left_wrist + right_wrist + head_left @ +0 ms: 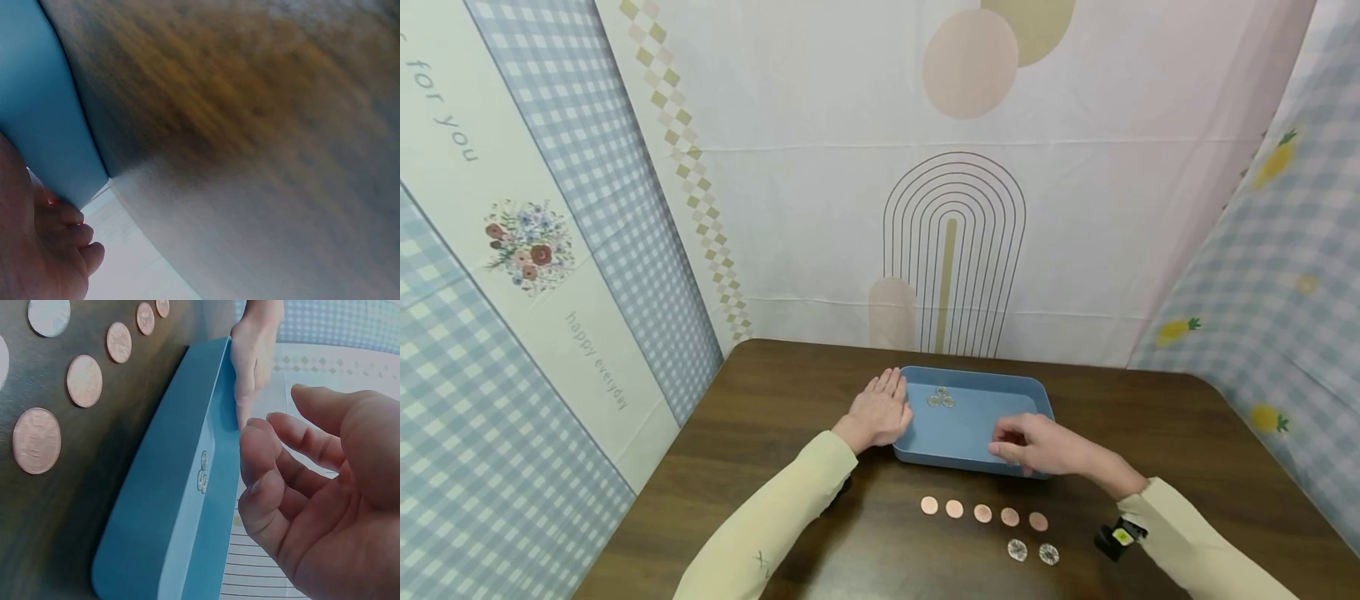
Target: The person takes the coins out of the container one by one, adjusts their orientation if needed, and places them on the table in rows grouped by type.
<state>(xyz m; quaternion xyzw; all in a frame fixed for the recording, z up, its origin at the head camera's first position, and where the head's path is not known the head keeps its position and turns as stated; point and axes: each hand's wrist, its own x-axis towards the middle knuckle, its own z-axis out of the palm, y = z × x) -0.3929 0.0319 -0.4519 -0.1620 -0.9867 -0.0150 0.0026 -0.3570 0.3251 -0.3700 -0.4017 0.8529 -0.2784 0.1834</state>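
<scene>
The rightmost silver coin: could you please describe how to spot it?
In the head view, a blue tray sits on the brown table beyond five copper coins. Below their right end lies the silver coin, farther right than its silver neighbour.

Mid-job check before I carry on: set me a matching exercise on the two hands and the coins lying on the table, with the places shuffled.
1. Left hand
2. Right hand
3. Copper-coloured coins
4. Silver-coloured coins

A. five in a row on the table
B. at the near right corner of the blue tray
C. a pair, below the row in the head view
D. at the tray's left edge

Pairs: 1-D, 2-B, 3-A, 4-C
</scene>
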